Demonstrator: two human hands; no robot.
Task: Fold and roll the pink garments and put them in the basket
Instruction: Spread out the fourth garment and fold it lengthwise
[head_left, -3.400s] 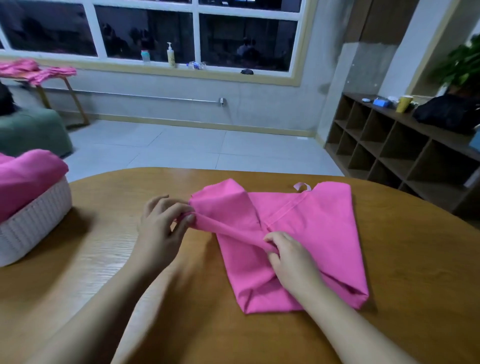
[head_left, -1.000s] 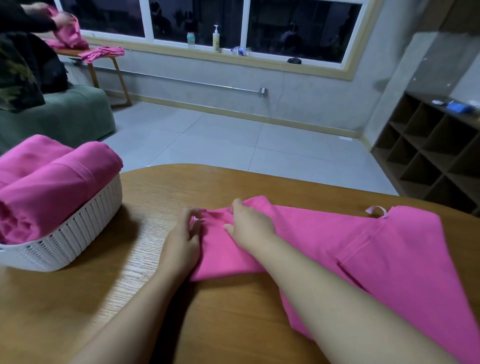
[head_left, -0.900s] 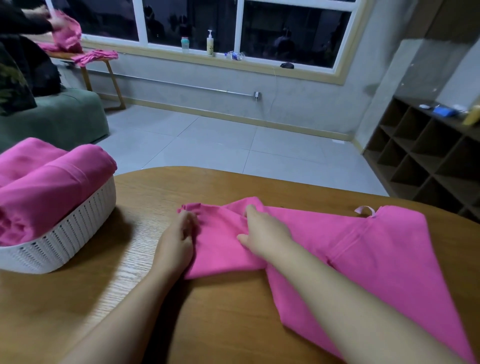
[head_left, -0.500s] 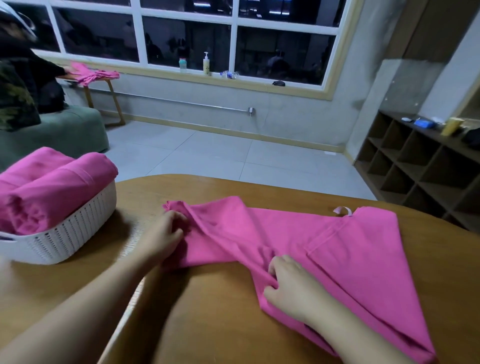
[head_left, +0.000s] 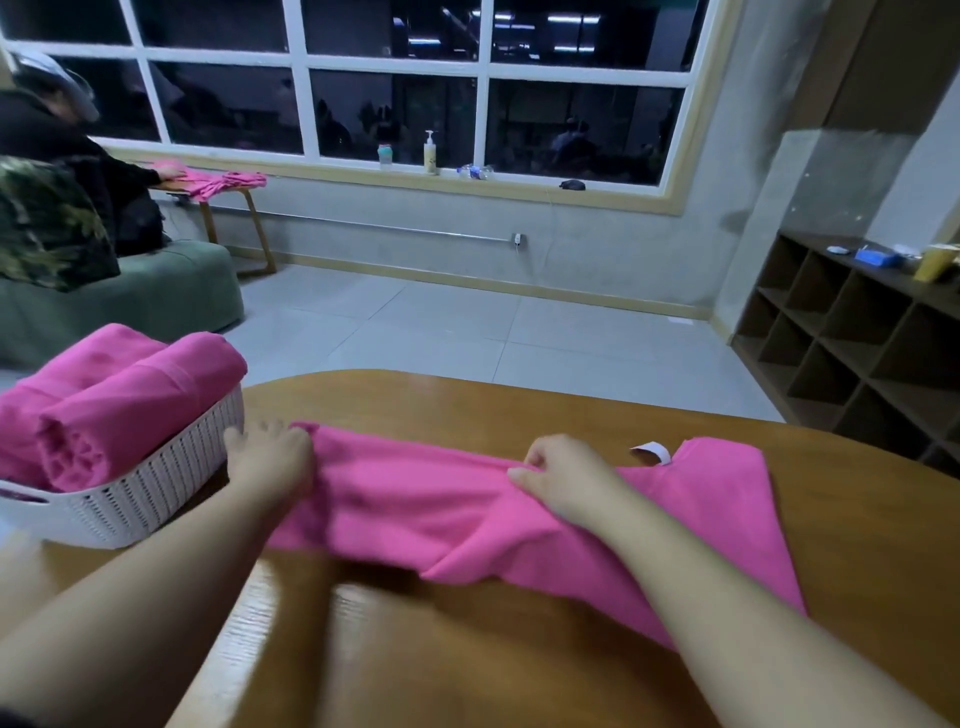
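Head view, my two hands at work on a wooden counter (head_left: 857, 545). A pink garment (head_left: 441, 514) lies across the counter in a long folded band, running from near the basket on my left to a wider flat panel on my right; a small white tag (head_left: 652, 451) sticks out at its far edge. My left hand (head_left: 270, 462) rests on the left end of the band, fingers spread and fairly straight, pressing the cloth down; motion blur hides whether the fingertips catch the edge. My right hand (head_left: 558, 480) sits on the middle of the band with its fingers curled, thumb and forefinger pinching a ridge of the fabric.

A white woven basket (head_left: 150, 499) stands at the counter's left edge, just beside my left hand. In it lie rolled pink garments (head_left: 124, 410), piled above the rim.

Background: a second person (head_left: 57, 156) sits on a green sofa (head_left: 156, 296) with a hand on more pink cloth (head_left: 223, 182) on a small side table. Bottles (head_left: 428, 153) stand on the window sill (head_left: 467, 184). A dark cubby shelf (head_left: 857, 353) fills the right side.
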